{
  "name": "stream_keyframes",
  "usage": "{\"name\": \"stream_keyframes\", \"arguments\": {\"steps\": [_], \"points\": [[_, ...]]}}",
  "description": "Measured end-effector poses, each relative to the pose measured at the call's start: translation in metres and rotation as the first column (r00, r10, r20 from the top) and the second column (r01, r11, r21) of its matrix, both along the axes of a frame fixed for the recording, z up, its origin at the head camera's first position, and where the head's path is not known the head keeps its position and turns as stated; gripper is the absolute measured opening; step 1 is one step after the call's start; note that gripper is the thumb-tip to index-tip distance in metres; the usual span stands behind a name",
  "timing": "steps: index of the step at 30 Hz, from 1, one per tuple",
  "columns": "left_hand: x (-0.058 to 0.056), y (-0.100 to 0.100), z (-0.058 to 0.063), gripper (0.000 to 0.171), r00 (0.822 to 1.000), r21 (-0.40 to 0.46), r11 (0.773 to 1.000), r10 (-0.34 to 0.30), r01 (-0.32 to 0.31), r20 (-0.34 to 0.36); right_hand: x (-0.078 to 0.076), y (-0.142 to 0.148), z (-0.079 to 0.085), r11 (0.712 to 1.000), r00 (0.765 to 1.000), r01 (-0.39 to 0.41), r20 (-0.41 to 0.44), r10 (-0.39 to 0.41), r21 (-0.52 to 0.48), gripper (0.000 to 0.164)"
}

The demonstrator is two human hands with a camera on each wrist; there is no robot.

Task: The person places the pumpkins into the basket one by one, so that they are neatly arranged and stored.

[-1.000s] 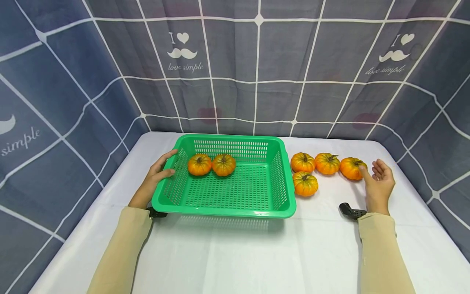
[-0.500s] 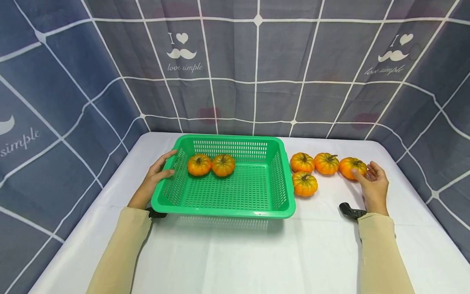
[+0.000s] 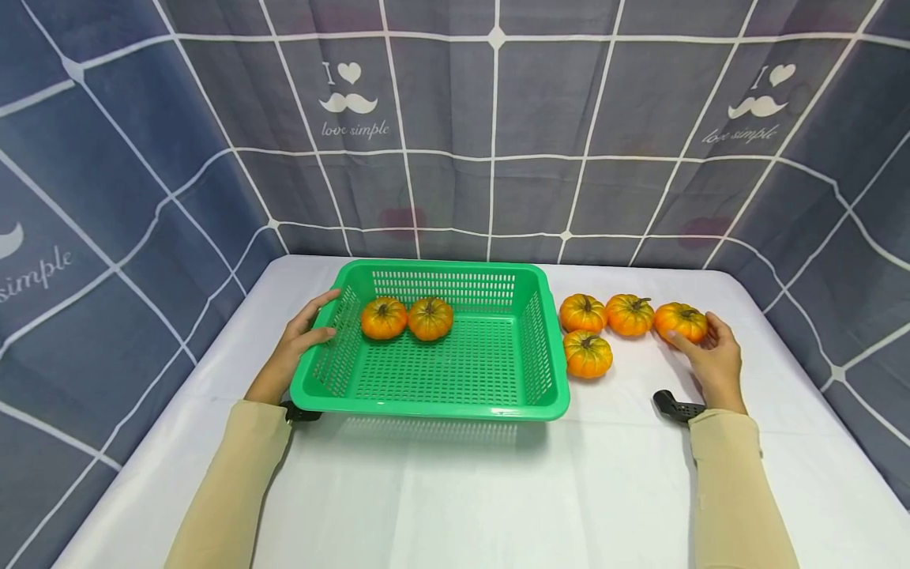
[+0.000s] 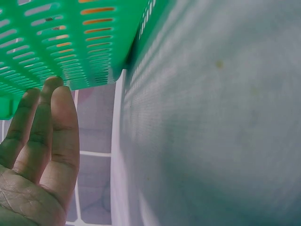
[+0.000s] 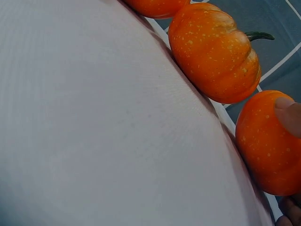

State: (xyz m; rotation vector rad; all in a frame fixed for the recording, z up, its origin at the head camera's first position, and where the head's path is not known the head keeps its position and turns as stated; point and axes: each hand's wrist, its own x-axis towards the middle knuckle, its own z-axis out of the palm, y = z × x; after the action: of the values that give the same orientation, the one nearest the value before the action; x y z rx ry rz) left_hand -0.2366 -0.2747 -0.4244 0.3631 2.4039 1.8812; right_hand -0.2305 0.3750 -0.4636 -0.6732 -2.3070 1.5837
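Note:
My left hand [image 3: 293, 348] is at the left end of a green plastic basket [image 3: 441, 411]. In the left wrist view its fingers [image 4: 59, 127] are nearly straight, with their tips against the slotted wall; the thumb is hidden there. Two small orange pumpkins, one left [image 3: 384, 319] and one right [image 3: 430, 319], sit in the basket's far left part. On the right, my right hand [image 3: 718, 367] grips the rightmost pumpkin [image 3: 681, 322] between thumb and fingers. That pumpkin rests on the table. The right wrist view has the thumb [image 5: 289, 115] on its skin, with fingers partly visible below.
Between the basket and my right hand, three more pumpkins stand on the white cloth: a back left one [image 3: 583, 314], a stemmed one [image 3: 629, 315] and a front one [image 3: 588, 355]. A grey checked curtain [image 3: 540, 142] closes off the back and sides.
My right hand has moved left onto the rightmost pumpkin, and its thumb and fingers have closed around it. The left hand, basket and other pumpkins stay put.

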Motion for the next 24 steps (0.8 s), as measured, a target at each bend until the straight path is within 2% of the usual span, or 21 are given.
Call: {"name": "stream_keyframes", "arguments": {"steps": [8,14,18,24], "points": [[0.0003,-0.0004,0.0,0.071,1.0,-0.007,1.0,0.004,-0.004,-0.024,-0.0001,-0.0005,0.0002,0.999,0.999,0.037,-0.01,-0.036,0.022,0.083],[0.0004,0.0001,0.0005,0.07,1.0,-0.002,1.0,0.005,-0.005,-0.019,-0.0002,-0.0016,0.0019,0.998,0.998,0.063,-0.019,-0.063,-0.006,0.084],[0.0004,-0.0008,0.0001,0.071,1.0,-0.013,1.0,0.012,-0.012,-0.019,0.0001,-0.003,0.0019,0.996,0.994,0.076,-0.07,-0.079,-0.048,0.084],[0.0002,-0.0007,-0.0014,0.068,1.0,0.009,1.0,-0.002,0.002,-0.016,0.0012,-0.0051,0.0047,0.981,0.976,0.084,-0.183,-0.116,-0.173,0.083]]}}
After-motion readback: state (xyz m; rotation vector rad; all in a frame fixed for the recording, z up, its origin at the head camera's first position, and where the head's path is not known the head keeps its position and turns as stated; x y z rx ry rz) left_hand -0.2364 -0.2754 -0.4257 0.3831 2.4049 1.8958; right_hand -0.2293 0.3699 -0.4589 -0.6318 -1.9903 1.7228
